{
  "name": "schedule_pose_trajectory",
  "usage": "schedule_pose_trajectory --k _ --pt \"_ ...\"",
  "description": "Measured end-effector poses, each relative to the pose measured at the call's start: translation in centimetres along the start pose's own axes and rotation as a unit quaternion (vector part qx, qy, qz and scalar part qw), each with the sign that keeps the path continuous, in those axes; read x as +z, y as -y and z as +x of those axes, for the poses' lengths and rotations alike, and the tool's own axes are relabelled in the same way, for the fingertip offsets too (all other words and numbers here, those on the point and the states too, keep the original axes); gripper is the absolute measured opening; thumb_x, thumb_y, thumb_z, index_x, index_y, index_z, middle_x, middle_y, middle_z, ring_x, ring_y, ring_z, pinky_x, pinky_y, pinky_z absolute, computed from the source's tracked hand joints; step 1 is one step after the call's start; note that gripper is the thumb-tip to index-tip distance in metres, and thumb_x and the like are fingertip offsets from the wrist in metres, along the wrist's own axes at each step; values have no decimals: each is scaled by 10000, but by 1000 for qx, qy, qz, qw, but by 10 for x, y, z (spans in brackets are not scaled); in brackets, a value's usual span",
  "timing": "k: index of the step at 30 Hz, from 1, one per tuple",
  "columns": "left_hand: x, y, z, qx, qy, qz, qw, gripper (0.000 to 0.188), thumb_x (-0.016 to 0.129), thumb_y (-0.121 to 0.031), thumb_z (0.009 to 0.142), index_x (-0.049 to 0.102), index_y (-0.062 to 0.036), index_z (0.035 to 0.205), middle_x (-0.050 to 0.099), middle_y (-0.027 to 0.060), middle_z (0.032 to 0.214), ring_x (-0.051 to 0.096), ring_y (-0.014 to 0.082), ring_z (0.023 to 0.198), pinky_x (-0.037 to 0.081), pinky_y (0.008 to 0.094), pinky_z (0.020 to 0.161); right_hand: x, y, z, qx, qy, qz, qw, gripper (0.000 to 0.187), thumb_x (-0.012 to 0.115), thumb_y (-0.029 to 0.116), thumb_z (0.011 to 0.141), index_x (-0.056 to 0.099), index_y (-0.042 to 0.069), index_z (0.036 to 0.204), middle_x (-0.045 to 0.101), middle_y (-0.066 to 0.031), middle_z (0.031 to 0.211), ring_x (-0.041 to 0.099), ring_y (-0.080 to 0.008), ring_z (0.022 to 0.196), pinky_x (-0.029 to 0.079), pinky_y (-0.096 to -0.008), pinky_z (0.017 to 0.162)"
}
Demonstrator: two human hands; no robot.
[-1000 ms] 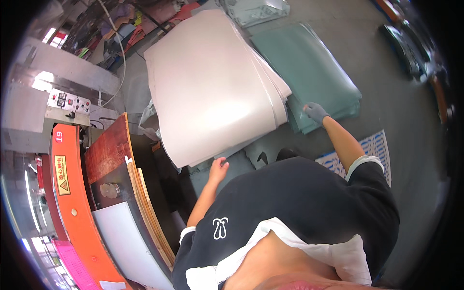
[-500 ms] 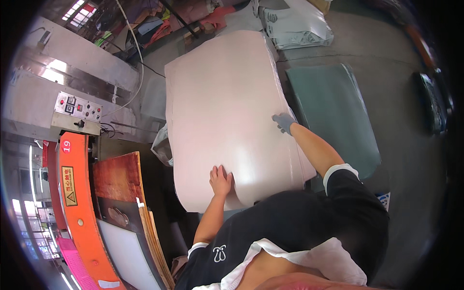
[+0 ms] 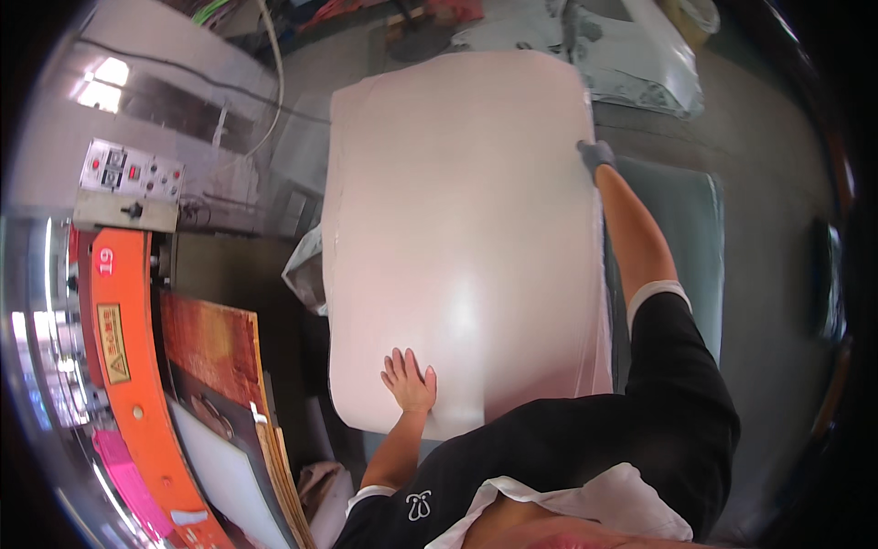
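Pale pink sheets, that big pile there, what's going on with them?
A person is handling the pile of pale pink sheets. The bare left hand lies spread on top near the body; the gloved right hand is at the far right edge, its grip unclear. Green sheets lie to the right.

Hands [image 3: 409,382] [image 3: 596,156]: 2 | pale pink sheet stack [image 3: 457,229]: 1 | green sheet stack [image 3: 692,220]: 1 | control panel [image 3: 132,171]: 1

From the wearer's head, a wide fisheye camera looked steeply down, above and behind the left hand [image 3: 411,386] and right hand [image 3: 596,156], facing the pale sheets [image 3: 466,220] under them; the white collar [image 3: 604,505] sat nearer the lens than the hands.
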State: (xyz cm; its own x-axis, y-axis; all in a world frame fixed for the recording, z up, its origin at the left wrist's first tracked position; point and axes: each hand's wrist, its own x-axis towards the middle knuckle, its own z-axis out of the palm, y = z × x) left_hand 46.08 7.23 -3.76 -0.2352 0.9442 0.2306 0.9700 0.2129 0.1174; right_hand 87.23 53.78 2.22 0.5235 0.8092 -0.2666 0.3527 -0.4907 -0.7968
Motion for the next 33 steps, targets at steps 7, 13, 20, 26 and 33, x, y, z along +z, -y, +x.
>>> schedule_pose_trajectory --k 7,13,20,26,33 --pt "-1 -18 -19 11 -33 -11 999 620 526 -392 818 403 -50 1320 303 213 1413 253 475 1278 173 648 1001 -19 5 -14 -99 -38 -89 990 589 599 436 741 598 -2 1134 580 -228 1172 528 -337 1145 415 -384 955" --pt "1 -33 -24 7 -26 -24 999 607 529 -375 813 408 -65 1320 308 207 1412 263 480 1271 178 648 999 -24 1 27 -138 -43 -32 989 621 615 440 721 602 -29 1128 594 -236 1147 583 -338 1072 465 -386 874" --pt "10 -39 -16 20 -32 -25 999 591 543 -347 793 424 -69 1301 312 199 1402 283 473 1253 198 657 981 -44 -13 82 -56 -3 27 998 569 627 397 718 634 -83 1024 645 -234 1010 617 -311 1006 462 -374 809" --pt "12 -50 -13 33 -55 -29 998 588 548 -337 790 425 -57 1292 317 207 1392 298 479 1238 218 665 962 -57 21 48 -139 70 111 982 284 557 198 815 637 23 1025 654 -189 937 630 -277 942 479 -372 788" --pt "28 -56 17 33 -51 -22 998 582 544 -342 805 418 -65 1302 324 212 1390 285 474 1255 210 667 976 -23 7 -153 -618 3 -21 786 154 524 211 866 611 85 880 603 -114 817 591 -294 751 479 -399 666"
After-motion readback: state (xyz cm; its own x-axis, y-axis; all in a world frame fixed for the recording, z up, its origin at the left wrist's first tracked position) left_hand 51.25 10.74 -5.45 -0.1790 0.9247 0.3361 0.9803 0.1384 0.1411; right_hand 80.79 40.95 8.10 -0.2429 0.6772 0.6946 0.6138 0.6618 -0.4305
